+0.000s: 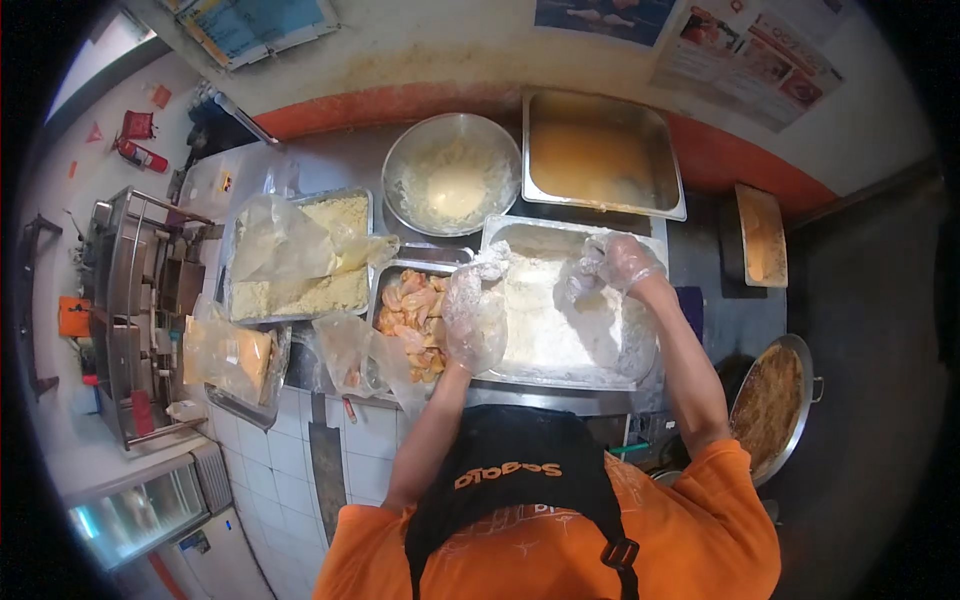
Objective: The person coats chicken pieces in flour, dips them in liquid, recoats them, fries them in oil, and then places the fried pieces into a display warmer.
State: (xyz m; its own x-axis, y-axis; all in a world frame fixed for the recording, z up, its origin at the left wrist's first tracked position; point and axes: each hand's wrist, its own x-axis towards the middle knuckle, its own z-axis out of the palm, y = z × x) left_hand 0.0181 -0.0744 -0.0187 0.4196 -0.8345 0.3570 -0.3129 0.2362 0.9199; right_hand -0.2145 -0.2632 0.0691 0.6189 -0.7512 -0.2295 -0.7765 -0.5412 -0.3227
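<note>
Both of my hands wear clear plastic gloves dusted with flour. My left hand (476, 322) is at the left rim of a metal tray of white flour (559, 330), its fingers around a flour-coated piece (493, 259), probably chicken. Over the tray's upper right part, my right hand (626, 262) grips another flour-coated piece (581, 283). The fingertips of both hands are partly hidden by flour and glove. Raw chicken pieces (411, 319) fill a smaller metal tray just left of my left hand. Beyond the flour stands a steel bowl (454, 176) with pale batter.
A deep pan of orange-brown liquid (596, 161) stands at the back. Left are a tray of crumbly coating (300, 300) under a plastic bag and a bagged orange block (232, 356). A wide pan of brown, bubbly oil (769, 412) is at right, below a narrow metal container (763, 236).
</note>
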